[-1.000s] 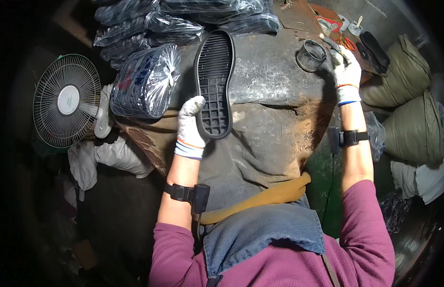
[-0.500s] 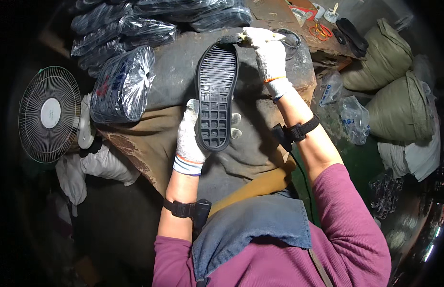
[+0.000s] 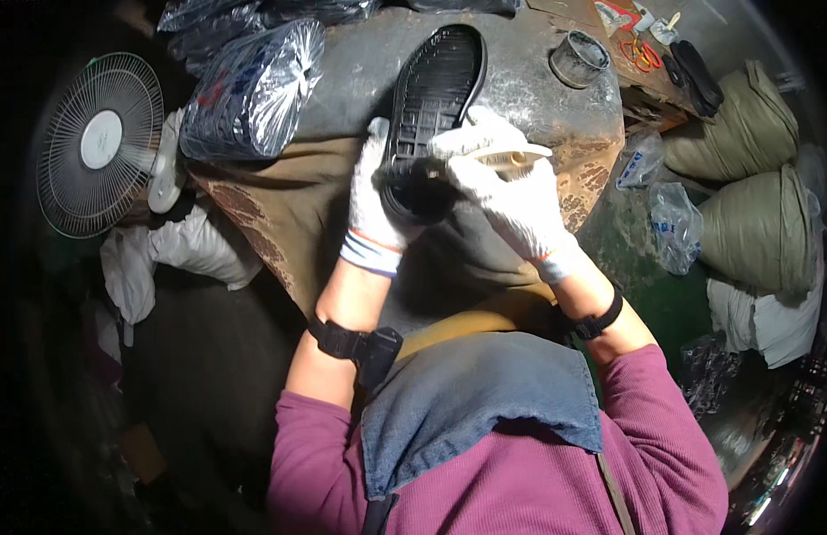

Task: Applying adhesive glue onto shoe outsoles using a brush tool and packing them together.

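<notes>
A black shoe sole (image 3: 440, 76), its ribbed and gridded side facing up, is gripped along its left edge by my gloved left hand (image 3: 370, 201). The white-gloved right hand (image 3: 511, 187) is closed around a brush (image 3: 536, 152) with a pale handle. The brush's dark, motion-blurred head is over the near end of the sole and hides part of the grid there. An open round tin (image 3: 580, 61) with a smeared rim stands on the table beyond my right hand.
Plastic-wrapped bundles (image 3: 253, 89) lie at the table's far left, by a white fan (image 3: 101, 140). Orange-handled scissors (image 3: 643, 55) and more dark soles (image 3: 696, 76) rest on a board at far right. Full sacks (image 3: 754, 227) stand beside the cloth-covered table (image 3: 360, 67).
My right hand has brought the brush from the sole's far end to its near end. The left hand still holds the sole. The whole view has shifted somewhat.
</notes>
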{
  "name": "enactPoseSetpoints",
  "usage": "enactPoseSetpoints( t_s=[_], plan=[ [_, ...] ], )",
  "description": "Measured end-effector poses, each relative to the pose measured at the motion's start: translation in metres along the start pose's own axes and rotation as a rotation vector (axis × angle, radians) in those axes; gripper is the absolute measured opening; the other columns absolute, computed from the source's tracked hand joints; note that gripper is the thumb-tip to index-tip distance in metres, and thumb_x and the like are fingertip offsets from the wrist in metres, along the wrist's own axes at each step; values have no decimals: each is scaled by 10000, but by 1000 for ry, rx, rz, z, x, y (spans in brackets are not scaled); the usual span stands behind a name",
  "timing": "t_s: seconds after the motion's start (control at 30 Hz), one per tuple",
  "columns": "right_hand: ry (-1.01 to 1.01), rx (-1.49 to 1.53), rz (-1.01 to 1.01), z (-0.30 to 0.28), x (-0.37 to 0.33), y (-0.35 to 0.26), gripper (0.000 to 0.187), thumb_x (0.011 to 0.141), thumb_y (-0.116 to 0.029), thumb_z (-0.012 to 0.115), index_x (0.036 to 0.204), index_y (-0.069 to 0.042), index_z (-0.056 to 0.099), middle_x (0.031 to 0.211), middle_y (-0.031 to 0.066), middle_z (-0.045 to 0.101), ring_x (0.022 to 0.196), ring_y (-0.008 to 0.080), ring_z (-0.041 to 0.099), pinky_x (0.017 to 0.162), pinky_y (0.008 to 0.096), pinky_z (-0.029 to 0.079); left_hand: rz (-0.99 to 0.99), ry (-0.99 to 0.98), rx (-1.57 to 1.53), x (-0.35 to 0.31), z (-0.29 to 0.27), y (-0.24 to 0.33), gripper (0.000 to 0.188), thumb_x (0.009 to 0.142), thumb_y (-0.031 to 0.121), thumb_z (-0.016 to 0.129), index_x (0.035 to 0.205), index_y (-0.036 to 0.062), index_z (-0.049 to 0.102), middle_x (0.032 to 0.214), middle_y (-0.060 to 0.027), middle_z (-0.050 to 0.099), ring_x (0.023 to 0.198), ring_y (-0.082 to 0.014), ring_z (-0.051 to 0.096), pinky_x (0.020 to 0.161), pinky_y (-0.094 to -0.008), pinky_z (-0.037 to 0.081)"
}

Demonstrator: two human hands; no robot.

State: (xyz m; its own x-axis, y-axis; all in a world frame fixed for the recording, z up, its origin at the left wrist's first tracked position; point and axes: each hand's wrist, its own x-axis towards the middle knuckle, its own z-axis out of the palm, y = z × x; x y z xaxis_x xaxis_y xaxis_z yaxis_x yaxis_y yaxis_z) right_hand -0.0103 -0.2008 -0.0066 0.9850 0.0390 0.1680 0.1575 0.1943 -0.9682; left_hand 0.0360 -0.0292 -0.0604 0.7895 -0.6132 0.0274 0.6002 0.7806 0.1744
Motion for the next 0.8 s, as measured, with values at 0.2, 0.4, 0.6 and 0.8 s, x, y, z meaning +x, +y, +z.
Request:
enactPoseSetpoints(
  t_s=[0.2,0.4,0.6,0.8],
  plan=[
    [-128,-283,-5,-13,-20,-26,130,864,-91,768,987,-93,811,1027,11,808,1024,143,722,1140,395,429,-29,73,289,-9,19,40,629,1108,516,379,1466,18,522,1364,-212,653,1177,-385,683,984,-547,589],
    [37,-476,-209,-26,-2,-34,149,886,-62,769,1033,-53,787,1001,47,793,907,145,719,892,313,544,35,306,692,-19,58,35,504,1137,351,408,1505,18,489,1411,-129,629,1147,-248,700,1000,-384,583],
    [249,-548,-230,-72,39,-24,134,929,-81,749,1046,-30,788,967,35,784,872,106,698,809,271,557,39,237,866,-28,53,16,493,1137,360,401,1526,64,464,1378,-138,645,1070,-261,722,848,-419,639],
    [136,-1061,-781,-88,54,-6,103,814,-154,796,917,-155,785,768,76,697,715,305,666,703,373,558,-124,177,381,-39,8,8,523,1137,427,355,1448,49,539,1287,-195,701,1026,-351,749,843,-494,646]
  ],
)
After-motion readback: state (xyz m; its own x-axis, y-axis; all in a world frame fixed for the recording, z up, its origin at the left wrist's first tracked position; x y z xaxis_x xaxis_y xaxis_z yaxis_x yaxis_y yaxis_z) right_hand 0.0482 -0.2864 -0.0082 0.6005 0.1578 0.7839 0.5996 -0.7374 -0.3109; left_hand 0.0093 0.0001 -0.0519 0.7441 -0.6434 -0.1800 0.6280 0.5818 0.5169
